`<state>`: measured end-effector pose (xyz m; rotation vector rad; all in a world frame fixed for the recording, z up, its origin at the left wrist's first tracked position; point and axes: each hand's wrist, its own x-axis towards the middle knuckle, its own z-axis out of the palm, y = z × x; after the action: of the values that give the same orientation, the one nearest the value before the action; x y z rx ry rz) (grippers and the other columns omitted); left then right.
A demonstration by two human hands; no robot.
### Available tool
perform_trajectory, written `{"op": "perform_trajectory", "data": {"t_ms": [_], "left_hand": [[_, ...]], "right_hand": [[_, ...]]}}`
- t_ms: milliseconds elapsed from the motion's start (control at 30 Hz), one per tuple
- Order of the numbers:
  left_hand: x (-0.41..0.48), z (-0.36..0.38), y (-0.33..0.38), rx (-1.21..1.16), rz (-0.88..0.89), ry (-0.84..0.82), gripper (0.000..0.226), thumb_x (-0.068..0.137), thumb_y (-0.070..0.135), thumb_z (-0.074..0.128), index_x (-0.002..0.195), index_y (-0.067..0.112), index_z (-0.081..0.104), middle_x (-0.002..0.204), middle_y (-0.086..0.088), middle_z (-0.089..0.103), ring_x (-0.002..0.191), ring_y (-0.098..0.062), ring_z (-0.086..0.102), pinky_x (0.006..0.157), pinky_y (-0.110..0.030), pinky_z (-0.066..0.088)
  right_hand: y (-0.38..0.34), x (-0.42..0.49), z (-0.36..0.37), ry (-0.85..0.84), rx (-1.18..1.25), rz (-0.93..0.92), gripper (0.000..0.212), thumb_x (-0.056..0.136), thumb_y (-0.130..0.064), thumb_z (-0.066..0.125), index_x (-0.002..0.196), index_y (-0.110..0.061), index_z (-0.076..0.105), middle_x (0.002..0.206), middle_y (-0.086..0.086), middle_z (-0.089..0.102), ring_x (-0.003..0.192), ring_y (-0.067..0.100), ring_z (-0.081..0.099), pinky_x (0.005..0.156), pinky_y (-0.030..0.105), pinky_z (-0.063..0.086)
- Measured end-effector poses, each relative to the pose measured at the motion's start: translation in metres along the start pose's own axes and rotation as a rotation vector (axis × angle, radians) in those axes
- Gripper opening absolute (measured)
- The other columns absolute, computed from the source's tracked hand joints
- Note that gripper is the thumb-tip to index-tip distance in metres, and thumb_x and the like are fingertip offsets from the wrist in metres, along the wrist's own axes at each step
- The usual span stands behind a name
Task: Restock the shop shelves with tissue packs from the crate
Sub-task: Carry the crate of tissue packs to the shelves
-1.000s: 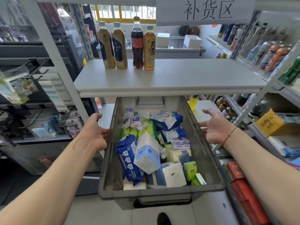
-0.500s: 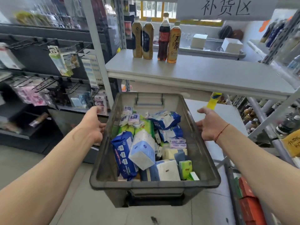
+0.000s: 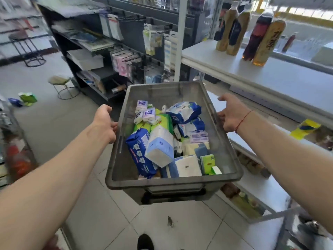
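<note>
A grey see-through crate [image 3: 173, 182] hangs in the air in front of me, above the tiled floor. My left hand [image 3: 104, 123] grips its left rim and my right hand [image 3: 229, 114] grips its right rim. Inside lie several tissue packs: a large white and blue pack [image 3: 159, 146] in the middle, a dark blue pack [image 3: 138, 152] at the left, green packs [image 3: 162, 121] further back, and small pocket packs [image 3: 145, 110] at the far end.
A white shelf [image 3: 281, 74] with several drink bottles [image 3: 259, 38] runs along the right, with lower white shelves beneath. A dark rack [image 3: 108, 56] of hanging goods stands at the back left. A small stool [image 3: 63, 83] and loose packs [image 3: 27, 99] sit on the floor at the left.
The crate has come out from under the white shelf, carried in both hands. My view has swung left, so the white shelf now lies to the right and the dark rack is ahead.
</note>
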<state>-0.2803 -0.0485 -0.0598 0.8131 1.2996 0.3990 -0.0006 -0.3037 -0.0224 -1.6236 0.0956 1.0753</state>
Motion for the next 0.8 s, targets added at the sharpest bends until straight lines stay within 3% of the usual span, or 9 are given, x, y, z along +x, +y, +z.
{"op": "perform_trajectory", "data": {"t_ms": [100,200,267,400,500,567,633,733,800], "left_hand": [[-0.011,-0.032,-0.005,-0.082,0.027,0.086,0.066,0.065,0.056,0.054,0.113,0.012,0.062,0.1,-0.005,0.062,0.087,-0.024,0.06,0.089,-0.038,0.053],[-0.016,-0.06,-0.006,-0.161,0.065,0.184,0.048,0.073,0.055,0.052,0.099,0.015,0.055,0.088,-0.002,0.054,0.077,-0.019,0.054,0.069,-0.029,0.051],[-0.02,-0.079,-0.006,-0.2,0.109,0.223,0.038,0.083,0.053,0.049,0.093,0.016,0.049,0.075,0.0,0.05,0.063,-0.016,0.049,0.057,-0.028,0.045],[-0.014,-0.124,-0.012,-0.284,0.173,0.309,0.032,0.088,0.045,0.046,0.1,0.016,0.047,0.067,0.0,0.047,0.046,-0.016,0.048,0.047,-0.021,0.046],[-0.012,-0.148,-0.023,-0.348,0.239,0.401,0.022,0.093,0.039,0.044,0.091,0.017,0.045,0.066,0.0,0.044,0.048,-0.015,0.045,0.044,-0.019,0.044],[-0.017,-0.156,-0.031,-0.366,0.265,0.419,0.024,0.096,0.037,0.041,0.08,0.02,0.04,0.061,0.001,0.042,0.044,-0.014,0.043,0.044,-0.016,0.04],[-0.017,-0.164,-0.035,-0.386,0.292,0.457,0.026,0.094,0.039,0.043,0.073,0.025,0.035,0.063,0.0,0.044,0.045,-0.015,0.043,0.045,-0.016,0.04],[-0.007,-0.189,-0.049,-0.385,0.318,0.506,0.025,0.068,0.044,0.054,0.07,0.029,0.034,0.08,-0.005,0.05,0.072,-0.023,0.052,0.063,-0.033,0.05],[0.007,-0.205,-0.069,-0.407,0.315,0.529,0.026,0.056,0.044,0.054,0.075,0.029,0.044,0.09,-0.004,0.06,0.087,-0.025,0.058,0.077,-0.042,0.052]], "right_hand": [[0.002,0.005,0.037,-0.059,-0.067,0.014,0.051,0.089,-0.052,0.045,0.097,-0.005,0.064,0.073,0.009,0.064,0.054,0.025,0.062,0.06,0.029,0.057],[0.006,0.009,0.079,-0.084,-0.132,0.027,0.048,0.091,-0.049,0.044,0.096,-0.006,0.064,0.07,0.009,0.064,0.047,0.023,0.061,0.054,0.026,0.054],[0.008,0.008,0.107,-0.121,-0.179,0.014,0.043,0.092,-0.046,0.044,0.085,-0.009,0.064,0.068,0.006,0.064,0.051,0.021,0.059,0.055,0.024,0.049],[0.017,0.01,0.16,-0.135,-0.241,-0.012,0.036,0.093,-0.044,0.045,0.07,-0.016,0.049,0.052,0.0,0.051,0.043,0.016,0.046,0.051,0.025,0.037],[0.029,0.016,0.19,-0.178,-0.246,-0.013,0.034,0.089,-0.046,0.048,0.072,-0.017,0.054,0.046,0.0,0.054,0.052,0.017,0.046,0.057,0.026,0.039],[0.033,0.022,0.204,-0.196,-0.248,-0.014,0.03,0.085,-0.045,0.05,0.076,-0.017,0.057,0.046,0.0,0.055,0.054,0.018,0.048,0.061,0.024,0.041],[0.037,0.027,0.212,-0.211,-0.27,-0.009,0.032,0.086,-0.041,0.051,0.067,-0.015,0.055,0.043,-0.001,0.05,0.048,0.016,0.044,0.052,0.02,0.039],[0.042,0.034,0.221,-0.258,-0.248,-0.034,0.031,0.087,-0.038,0.049,0.065,-0.017,0.054,0.045,-0.003,0.052,0.041,0.015,0.047,0.049,0.017,0.042],[0.045,0.037,0.226,-0.282,-0.246,-0.046,0.027,0.088,-0.034,0.049,0.067,-0.018,0.05,0.041,-0.004,0.05,0.032,0.014,0.046,0.046,0.015,0.041]]}}
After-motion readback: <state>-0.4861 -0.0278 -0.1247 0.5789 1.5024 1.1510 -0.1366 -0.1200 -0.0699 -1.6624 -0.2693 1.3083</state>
